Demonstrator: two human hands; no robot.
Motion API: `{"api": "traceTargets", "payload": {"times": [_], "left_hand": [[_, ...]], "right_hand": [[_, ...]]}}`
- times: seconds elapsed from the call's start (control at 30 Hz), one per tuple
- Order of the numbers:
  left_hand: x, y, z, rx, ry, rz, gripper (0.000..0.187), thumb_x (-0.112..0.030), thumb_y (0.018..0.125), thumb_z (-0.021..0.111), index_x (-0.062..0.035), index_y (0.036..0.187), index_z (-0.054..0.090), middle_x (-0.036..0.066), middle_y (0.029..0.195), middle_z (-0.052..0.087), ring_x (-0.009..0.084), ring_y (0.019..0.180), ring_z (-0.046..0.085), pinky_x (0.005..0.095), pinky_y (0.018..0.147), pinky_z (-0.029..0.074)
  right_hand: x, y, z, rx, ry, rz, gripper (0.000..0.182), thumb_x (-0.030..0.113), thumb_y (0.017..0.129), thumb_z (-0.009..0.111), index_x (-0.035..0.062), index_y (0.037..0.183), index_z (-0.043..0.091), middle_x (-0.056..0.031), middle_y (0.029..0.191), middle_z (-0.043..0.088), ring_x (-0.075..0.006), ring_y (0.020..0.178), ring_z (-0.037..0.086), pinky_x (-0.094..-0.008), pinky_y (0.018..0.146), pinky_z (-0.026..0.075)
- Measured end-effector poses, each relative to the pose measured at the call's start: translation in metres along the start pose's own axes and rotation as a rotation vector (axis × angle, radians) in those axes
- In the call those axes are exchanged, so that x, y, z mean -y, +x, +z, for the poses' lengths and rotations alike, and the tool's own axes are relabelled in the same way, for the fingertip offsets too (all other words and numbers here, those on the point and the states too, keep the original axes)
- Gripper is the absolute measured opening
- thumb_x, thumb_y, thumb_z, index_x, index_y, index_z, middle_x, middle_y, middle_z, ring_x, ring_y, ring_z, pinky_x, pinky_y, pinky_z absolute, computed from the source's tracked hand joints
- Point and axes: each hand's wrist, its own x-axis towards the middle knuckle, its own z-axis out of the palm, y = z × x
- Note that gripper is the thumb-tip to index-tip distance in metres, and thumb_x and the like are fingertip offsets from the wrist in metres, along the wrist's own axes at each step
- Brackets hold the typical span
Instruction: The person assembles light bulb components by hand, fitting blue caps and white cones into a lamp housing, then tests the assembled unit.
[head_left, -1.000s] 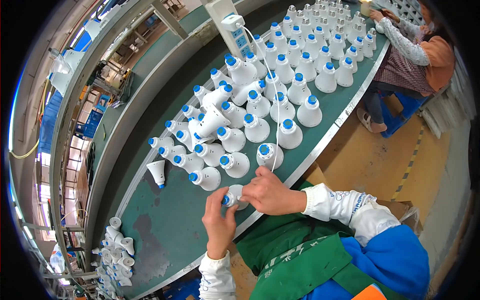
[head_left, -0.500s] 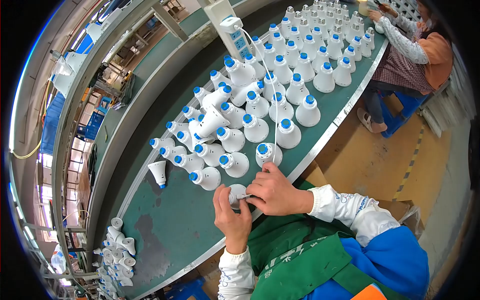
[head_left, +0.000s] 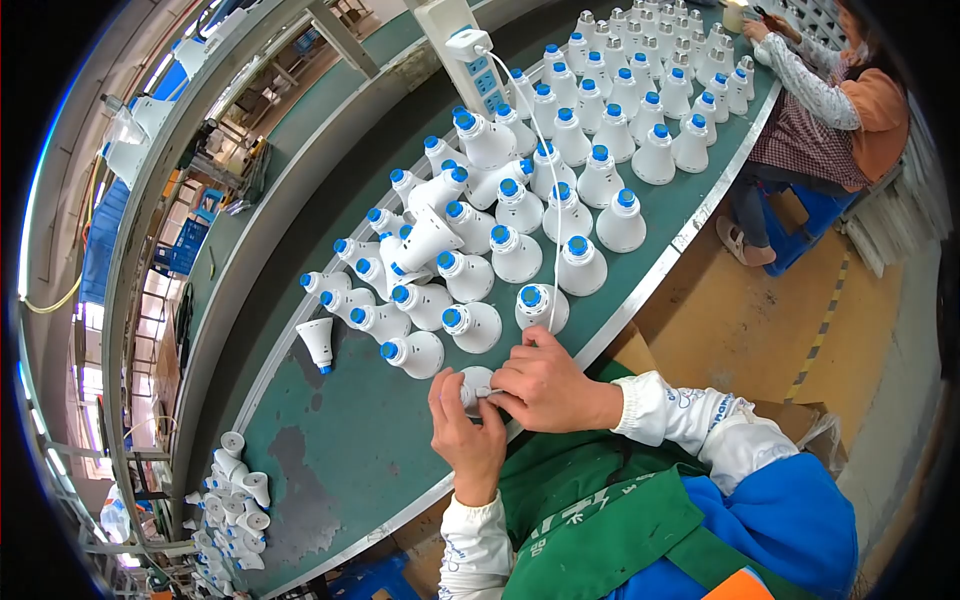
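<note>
Near the bench's front edge stands a white cone-shaped housing (head_left: pixel 476 378), partly hidden by my fingers. My left hand (head_left: pixel 468 435) is curled round its left side, thumb and fingers closed on it. From the right, my right hand (head_left: pixel 555 385) pinches a small pale piece at the top of this housing; the piece is too small to make out. A white cable (head_left: pixel 556 270) runs down to my right hand from a plug (head_left: pixel 468 43). Just beyond my hands stands a white housing with a blue cap (head_left: pixel 541 308).
Many blue-capped housings (head_left: pixel 621 222) stand or lie on the green bench (head_left: pixel 380 440). One housing (head_left: pixel 317 343) lies apart on the left. More are heaped at the lower left (head_left: pixel 235 510). A power strip (head_left: pixel 470 65) stands upright behind. A co-worker (head_left: pixel 840 110) sits at the far right.
The whole view has shifted slightly. My hands keep nearly the same grip and place at the housing.
</note>
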Motion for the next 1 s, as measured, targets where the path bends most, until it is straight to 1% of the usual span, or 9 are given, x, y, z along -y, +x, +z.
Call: {"api": "traceTargets", "payload": {"times": [0.33, 0.43, 0.53, 0.6, 0.67, 0.77, 0.83, 0.97, 1.0], "left_hand": [[0.001, 0.0, 0.0, 0.015, 0.009, -0.001, 0.047, 0.002, 0.071, 0.066, -0.0053, 0.116, 0.054, 0.017, 0.116, 0.059, 0.0376, 0.095, 0.064, 0.042, 0.07, 0.055], [0.002, 0.0, -0.001, 0.02, 0.006, 0.001, 0.046, 0.001, 0.072, 0.067, -0.0054, 0.116, 0.054, 0.017, 0.116, 0.059, 0.0377, 0.096, 0.063, 0.0421, 0.07, 0.055], [0.001, -0.001, -0.001, 0.03, 0.002, -0.001, 0.045, 0.0, 0.074, 0.068, -0.0052, 0.117, 0.053, 0.017, 0.116, 0.059, 0.0376, 0.096, 0.063, 0.0425, 0.071, 0.055], [-0.004, -0.001, -0.001, 0.043, -0.027, -0.058, 0.043, 0.0, 0.078, 0.067, -0.0027, 0.118, 0.052, 0.018, 0.113, 0.059, 0.0377, 0.1, 0.061, 0.041, 0.081, 0.051], [-0.005, 0.0, -0.003, 0.051, -0.038, -0.045, 0.042, 0.0, 0.078, 0.067, -0.0026, 0.118, 0.052, 0.018, 0.113, 0.058, 0.0375, 0.1, 0.06, 0.0408, 0.081, 0.05], [-0.004, 0.0, -0.002, 0.059, -0.046, -0.049, 0.041, 0.0, 0.079, 0.065, -0.0024, 0.117, 0.052, 0.018, 0.113, 0.058, 0.037, 0.101, 0.059, 0.0405, 0.082, 0.05], [-0.003, -0.001, -0.002, 0.064, -0.044, -0.064, 0.04, 0.0, 0.079, 0.065, -0.0023, 0.117, 0.052, 0.018, 0.113, 0.057, 0.0367, 0.101, 0.059, 0.0404, 0.082, 0.049], [-0.005, 0.0, -0.001, 0.053, -0.036, -0.064, 0.039, 0.001, 0.08, 0.064, -0.0019, 0.116, 0.052, 0.018, 0.113, 0.057, 0.0366, 0.101, 0.059, 0.0406, 0.082, 0.049], [-0.006, 0.0, 0.0, 0.048, -0.032, -0.063, 0.039, 0.001, 0.08, 0.064, -0.0018, 0.116, 0.052, 0.018, 0.113, 0.058, 0.0366, 0.101, 0.059, 0.0407, 0.082, 0.049]], "right_hand": [[-0.001, 0.0, -0.003, 0.022, -0.004, -0.038, 0.012, 0.009, 0.072, 0.065, 0.0088, 0.064, 0.056, -0.0052, 0.057, 0.054, -0.0228, 0.062, 0.052, -0.0384, 0.078, 0.037], [-0.004, -0.002, -0.003, 0.024, -0.036, -0.063, 0.013, 0.008, 0.071, 0.064, 0.0092, 0.063, 0.055, -0.0049, 0.056, 0.053, -0.0224, 0.061, 0.051, -0.0383, 0.078, 0.037], [-0.008, -0.002, -0.016, -0.012, -0.031, -0.04, 0.013, 0.007, 0.071, 0.064, 0.0094, 0.062, 0.055, -0.0047, 0.055, 0.052, -0.0221, 0.06, 0.051, -0.0378, 0.077, 0.037], [-0.009, -0.006, -0.02, -0.003, -0.035, -0.031, 0.013, 0.007, 0.072, 0.064, 0.0091, 0.062, 0.055, -0.0046, 0.055, 0.052, -0.0218, 0.06, 0.051, -0.037, 0.076, 0.037], [-0.009, -0.011, -0.023, 0.003, -0.042, -0.018, 0.013, 0.007, 0.073, 0.064, 0.0089, 0.063, 0.055, -0.0046, 0.056, 0.053, -0.0216, 0.06, 0.051, -0.0363, 0.076, 0.037], [-0.013, -0.019, -0.018, 0.021, -0.039, 0.016, 0.016, 0.01, 0.074, 0.067, 0.0086, 0.063, 0.056, -0.0047, 0.057, 0.055, -0.0214, 0.06, 0.053, -0.0348, 0.073, 0.038], [-0.016, -0.025, -0.016, 0.037, -0.067, 0.036, 0.016, 0.011, 0.073, 0.073, 0.0082, 0.067, 0.059, -0.0025, 0.059, 0.055, -0.02, 0.062, 0.053, -0.0335, 0.07, 0.039], [-0.019, -0.029, -0.016, 0.036, -0.065, 0.053, 0.016, 0.011, 0.074, 0.073, 0.0081, 0.067, 0.059, -0.0025, 0.059, 0.056, -0.0199, 0.062, 0.054, -0.0332, 0.07, 0.039], [-0.02, -0.03, -0.016, 0.031, -0.057, 0.053, 0.017, 0.012, 0.074, 0.073, 0.0081, 0.066, 0.059, -0.0037, 0.059, 0.056, -0.0205, 0.062, 0.054, -0.0337, 0.07, 0.039]]}}
